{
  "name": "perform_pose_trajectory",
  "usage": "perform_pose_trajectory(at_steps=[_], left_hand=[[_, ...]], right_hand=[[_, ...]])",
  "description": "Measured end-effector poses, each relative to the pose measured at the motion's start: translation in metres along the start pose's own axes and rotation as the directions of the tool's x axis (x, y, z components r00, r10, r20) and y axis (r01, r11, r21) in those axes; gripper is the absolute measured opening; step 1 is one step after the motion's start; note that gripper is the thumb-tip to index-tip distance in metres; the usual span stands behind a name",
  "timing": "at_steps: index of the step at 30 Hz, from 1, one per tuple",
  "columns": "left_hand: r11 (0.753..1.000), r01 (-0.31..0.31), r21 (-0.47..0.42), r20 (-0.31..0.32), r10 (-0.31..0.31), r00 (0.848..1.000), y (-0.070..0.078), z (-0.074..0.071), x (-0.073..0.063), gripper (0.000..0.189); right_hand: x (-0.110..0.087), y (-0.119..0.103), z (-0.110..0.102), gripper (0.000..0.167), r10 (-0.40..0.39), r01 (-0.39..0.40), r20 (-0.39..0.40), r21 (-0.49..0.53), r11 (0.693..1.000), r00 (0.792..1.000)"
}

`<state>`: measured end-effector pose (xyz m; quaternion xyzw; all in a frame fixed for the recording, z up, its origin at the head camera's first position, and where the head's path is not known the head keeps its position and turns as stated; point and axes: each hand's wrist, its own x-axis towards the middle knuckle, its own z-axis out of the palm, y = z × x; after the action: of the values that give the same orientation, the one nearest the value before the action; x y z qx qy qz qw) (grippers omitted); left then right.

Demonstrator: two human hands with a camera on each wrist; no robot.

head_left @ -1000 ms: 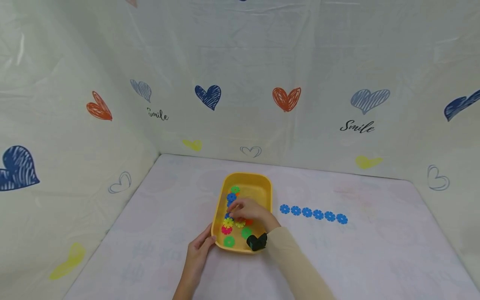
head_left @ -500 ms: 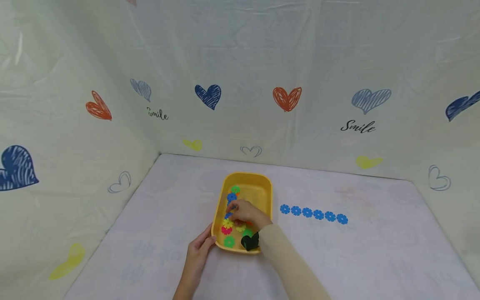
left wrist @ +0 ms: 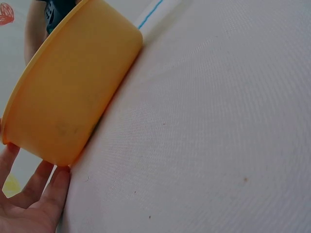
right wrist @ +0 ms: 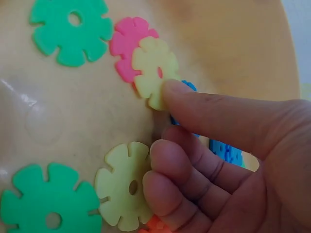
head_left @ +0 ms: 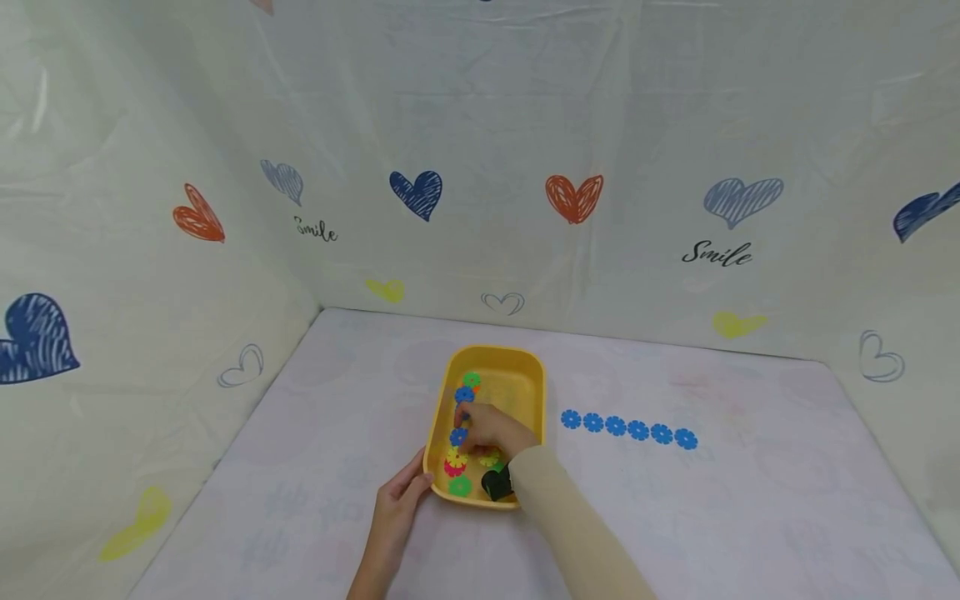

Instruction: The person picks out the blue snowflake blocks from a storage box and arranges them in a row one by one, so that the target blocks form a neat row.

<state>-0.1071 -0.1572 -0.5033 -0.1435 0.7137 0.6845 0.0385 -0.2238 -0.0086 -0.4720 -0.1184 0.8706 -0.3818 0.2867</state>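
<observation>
A yellow plastic tray (head_left: 542, 387) holds several flower-shaped notched discs in green, blue, yellow, pink and orange. My left hand (head_left: 397, 492) grips its near left corner, thumb at the rim and fingers against the outer wall in the left wrist view. Inside the tray is my right hand (head_left: 495, 427), thumb and index finger spread apart. In the right wrist view the thumb touches a yellow disc (right wrist: 148, 60), which overlaps a pink disc (right wrist: 125, 46). A second yellow disc (right wrist: 116, 179) lies beside the curled fingertips. The hand partly covers some blue discs (right wrist: 226, 151).
To the right of the tray, several blue discs (head_left: 615, 426) lie in a straight row on the white-covered table (head_left: 360, 358). A black strap (head_left: 497, 483) sits at my right wrist. White sheeting (head_left: 487, 108) with printed hearts walls the table's back and sides.
Inside the tray, my right hand has shifted slightly nearer, and its thumb and index finger have spread. The yellow disc has slid nearer, further over the pink one. My left hand stays put.
</observation>
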Motion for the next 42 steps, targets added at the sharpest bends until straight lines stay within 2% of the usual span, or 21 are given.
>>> perform_pose_trajectory(at_steps=[5, 9, 21, 36, 42], left_hand=[[1.0, 0.008, -0.001, -0.009, -0.008, 1.0, 0.0003, 0.0001, 0.0003, 0.048], [1.0, 0.011, 0.006, -0.007, -0.011, 1.0, 0.0006, 0.0001, 0.0005, 0.048], [1.0, -0.007, -0.009, 0.01, 0.007, 1.0, -0.0003, -0.0006, 0.0008, 0.047], [1.0, -0.02, -0.016, 0.028, 0.021, 0.999, -0.0011, -0.0011, 0.0004, 0.047], [1.0, -0.016, -0.018, 0.027, 0.016, 1.0, -0.0014, -0.002, 0.0008, 0.047]], right_hand=[[-0.0013, -0.0003, -0.0017, 0.036, 0.0, 0.0, 0.037, 0.009, 1.0, 0.999], [-0.0035, -0.0008, -0.0039, 0.034, 0.0, -0.001, 0.057, 0.009, 1.0, 0.998], [-0.0031, -0.0035, -0.003, 0.025, 0.049, -0.05, 0.045, 0.023, 0.998, 0.998], [-0.0023, -0.0035, -0.0036, 0.025, 0.033, -0.033, 0.05, 0.01, 0.999, 0.998], [-0.0025, -0.0032, -0.0049, 0.018, 0.008, -0.008, 0.053, -0.003, 1.0, 0.999]])
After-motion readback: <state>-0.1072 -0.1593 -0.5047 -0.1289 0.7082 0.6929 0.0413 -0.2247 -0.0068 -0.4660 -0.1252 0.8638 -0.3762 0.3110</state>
